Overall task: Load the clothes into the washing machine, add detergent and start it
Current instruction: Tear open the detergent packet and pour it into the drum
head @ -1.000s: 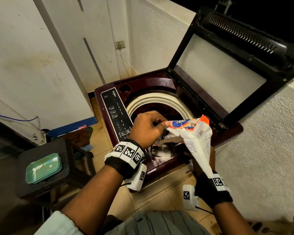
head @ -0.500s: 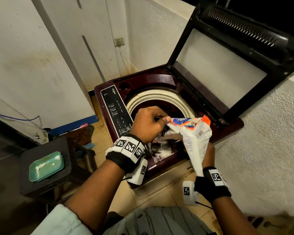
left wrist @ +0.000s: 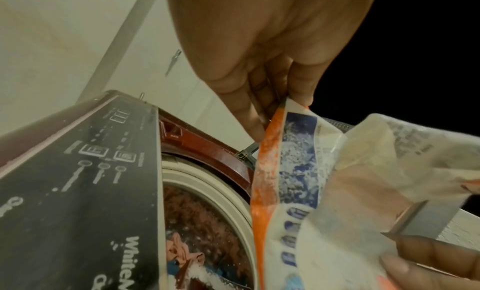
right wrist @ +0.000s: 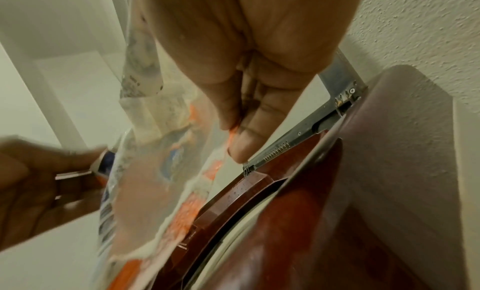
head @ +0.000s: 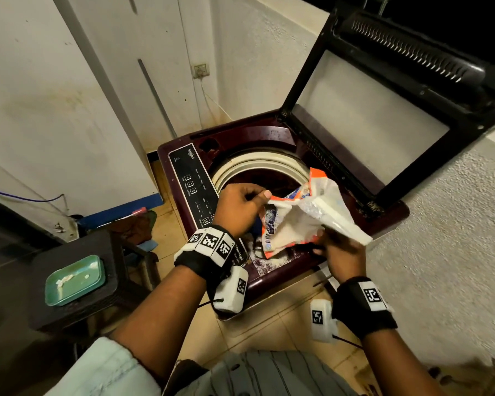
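A maroon top-loading washing machine (head: 249,135) stands with its glass lid (head: 369,118) raised. Over the cream drum ring (head: 257,164) I hold a white, orange and blue detergent bag (head: 297,221) with both hands. My left hand (head: 240,207) pinches the bag's orange edge (left wrist: 265,171) between thumb and fingers (left wrist: 249,117). My right hand (head: 340,252) pinches the other side of the bag (right wrist: 155,171) from below. Clothes (left wrist: 182,253) lie in the drum, dusted with white powder. The black control panel (head: 192,190) runs along the machine's left side.
A green tray (head: 75,278) sits on a dark stool (head: 69,312) to the left. A rough white wall (head: 440,252) is close on the right, and a white panel with a socket (head: 200,70) stands behind. Tan tiles (head: 269,324) cover the floor in front.
The bag has swung up from hanging over my right wrist to lying nearly level over the drum. My right hand has risen with it, and my left hand keeps its pinch.
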`<state>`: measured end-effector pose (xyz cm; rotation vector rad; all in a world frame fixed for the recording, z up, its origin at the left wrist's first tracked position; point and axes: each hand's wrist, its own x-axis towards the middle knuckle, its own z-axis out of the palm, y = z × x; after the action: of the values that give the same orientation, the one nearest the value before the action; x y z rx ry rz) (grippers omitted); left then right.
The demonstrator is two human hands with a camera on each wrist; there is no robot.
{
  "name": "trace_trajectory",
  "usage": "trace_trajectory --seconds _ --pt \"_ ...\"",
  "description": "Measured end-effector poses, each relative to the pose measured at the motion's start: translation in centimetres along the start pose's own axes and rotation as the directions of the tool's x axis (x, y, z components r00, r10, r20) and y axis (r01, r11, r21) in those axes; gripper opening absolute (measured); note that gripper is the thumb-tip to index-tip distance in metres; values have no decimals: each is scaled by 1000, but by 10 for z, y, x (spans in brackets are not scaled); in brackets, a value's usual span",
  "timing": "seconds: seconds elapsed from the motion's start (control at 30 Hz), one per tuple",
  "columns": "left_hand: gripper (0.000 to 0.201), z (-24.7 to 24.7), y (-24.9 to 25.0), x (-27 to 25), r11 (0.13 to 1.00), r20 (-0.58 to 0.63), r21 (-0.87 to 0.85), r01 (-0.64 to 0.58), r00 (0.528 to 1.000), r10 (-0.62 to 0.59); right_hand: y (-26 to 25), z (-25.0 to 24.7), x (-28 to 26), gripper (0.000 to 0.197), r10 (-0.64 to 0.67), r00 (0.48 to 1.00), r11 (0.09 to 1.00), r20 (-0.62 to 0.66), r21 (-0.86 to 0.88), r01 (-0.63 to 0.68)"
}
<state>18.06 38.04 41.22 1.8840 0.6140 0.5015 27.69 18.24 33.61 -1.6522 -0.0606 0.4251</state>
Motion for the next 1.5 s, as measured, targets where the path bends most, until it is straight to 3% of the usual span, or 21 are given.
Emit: trace_trajectory --seconds 0.13,0.23,0.33,0.5,0.67,0.83,0.93,1.07,1.23,1.33,1.43,1.5 --pt "14 -5 -19 9 973 -38 -127 195 979 -201 -23 6 14 20 -59 996 993 67 -95 66" --pt "18 -11 -36 9 848 -8 -376 374 913 -407 -32 13 24 19 -49 995 992 87 -110 58" --pt "17 -20 -50 2 749 12 -497 439 866 -499 -42 30 27 16 -27 988 995 152 -90 41" --pt "15 -56 -77 -14 609 -14 -664 434 807 -590 -51 73 18 5 55 943 994 327 -111 -19" --pt "15 -111 -104 -35 503 -81 -789 353 752 -655 -57 136 -5 11 112 878 986 465 -161 -40" --pt "15 -179 -137 -71 368 -102 -898 239 702 -705 -59 220 -45 7 148 774 971 616 -241 5" --pt "16 -225 -156 -99 361 -150 -914 185 672 -725 -53 275 -73 7 157 732 959 663 -279 46" --pt "11 -284 -192 -132 467 -242 -857 218 630 -738 -37 348 -109 13 194 675 921 712 -369 126" --pt "10 -341 -231 -170 647 -353 -591 482 567 -744 -2 423 -137 17 273 654 810 706 -535 240" --pt "7 -365 -250 -190 707 -420 -338 621 573 -704 19 456 -147 20 311 641 731 702 -607 310" --pt "14 -384 -268 -197 658 -415 -85 748 573 -706 41 485 -151 28 335 639 661 692 -656 364" --pt "21 -392 -276 -194 575 -395 12 818 532 -749 55 505 -148 28 352 638 612 685 -684 397"
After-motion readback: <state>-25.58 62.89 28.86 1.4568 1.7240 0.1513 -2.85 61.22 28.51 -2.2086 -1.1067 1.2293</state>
